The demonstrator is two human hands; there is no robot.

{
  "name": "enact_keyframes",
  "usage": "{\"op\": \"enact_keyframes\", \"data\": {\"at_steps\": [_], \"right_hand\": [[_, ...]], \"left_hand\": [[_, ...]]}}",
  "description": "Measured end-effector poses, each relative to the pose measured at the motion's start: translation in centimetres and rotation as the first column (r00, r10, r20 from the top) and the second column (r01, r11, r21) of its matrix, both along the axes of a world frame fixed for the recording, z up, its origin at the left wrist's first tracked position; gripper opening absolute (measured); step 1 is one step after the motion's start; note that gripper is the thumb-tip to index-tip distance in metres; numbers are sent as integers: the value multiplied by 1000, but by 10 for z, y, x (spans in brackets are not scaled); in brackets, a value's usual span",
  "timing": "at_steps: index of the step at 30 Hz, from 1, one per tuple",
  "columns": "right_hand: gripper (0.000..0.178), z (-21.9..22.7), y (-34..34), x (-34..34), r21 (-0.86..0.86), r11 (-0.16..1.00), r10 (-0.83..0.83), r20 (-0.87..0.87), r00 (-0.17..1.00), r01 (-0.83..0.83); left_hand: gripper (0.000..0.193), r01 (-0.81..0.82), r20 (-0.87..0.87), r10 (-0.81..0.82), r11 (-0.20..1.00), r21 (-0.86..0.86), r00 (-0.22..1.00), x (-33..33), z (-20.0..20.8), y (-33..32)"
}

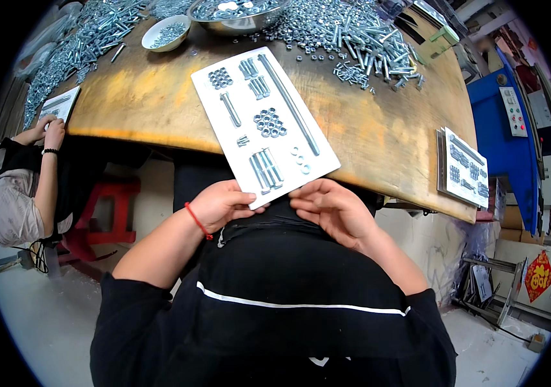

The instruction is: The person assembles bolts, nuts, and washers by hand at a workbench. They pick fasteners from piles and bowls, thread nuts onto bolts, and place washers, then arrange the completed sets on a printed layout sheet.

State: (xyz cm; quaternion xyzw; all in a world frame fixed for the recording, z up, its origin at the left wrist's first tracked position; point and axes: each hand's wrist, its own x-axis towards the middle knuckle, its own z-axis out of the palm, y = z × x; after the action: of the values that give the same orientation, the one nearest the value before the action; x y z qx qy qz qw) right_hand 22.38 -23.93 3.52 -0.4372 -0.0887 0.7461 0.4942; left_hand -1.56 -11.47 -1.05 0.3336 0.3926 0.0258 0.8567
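A white board lies tilted over the near table edge, its lower end sticking out toward me. Set out on it are a long threaded rod, groups of nuts, several long bolts, shorter bolts and a few washers. With the thumb on top and fingers beneath, my left hand grips the board's lower left corner. My right hand rests at its lower edge, fingers loosely bent and apart, the fingertips at or just touching that edge.
Heaps of bolts and nuts cover the far side of the wooden table, around a metal bowl and a small white bowl. A co-worker's hand holds another board at left. Filled boards stand at the right edge.
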Motion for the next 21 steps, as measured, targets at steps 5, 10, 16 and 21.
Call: {"op": "enact_keyframes", "data": {"at_steps": [5, 10, 16, 21], "right_hand": [[15, 4, 57, 22, 104, 922, 263, 536, 802, -372], [38, -26, 193, 42, 228, 898, -197, 973, 118, -376], [45, -56, 290, 28, 147, 878, -195, 979, -61, -455], [43, -53, 308, 20, 105, 906, -154, 984, -88, -409]], "left_hand": [[27, -195, -109, 210, 971, 138, 972, -81, 0, 22], [24, -463, -122, 518, 830, 310, 847, -132, -8, 44], [23, -708, 108, 720, 626, 327, 686, -144, -47, 59], [38, -667, 215, 632, 716, 204, 744, -109, -42, 17]]}}
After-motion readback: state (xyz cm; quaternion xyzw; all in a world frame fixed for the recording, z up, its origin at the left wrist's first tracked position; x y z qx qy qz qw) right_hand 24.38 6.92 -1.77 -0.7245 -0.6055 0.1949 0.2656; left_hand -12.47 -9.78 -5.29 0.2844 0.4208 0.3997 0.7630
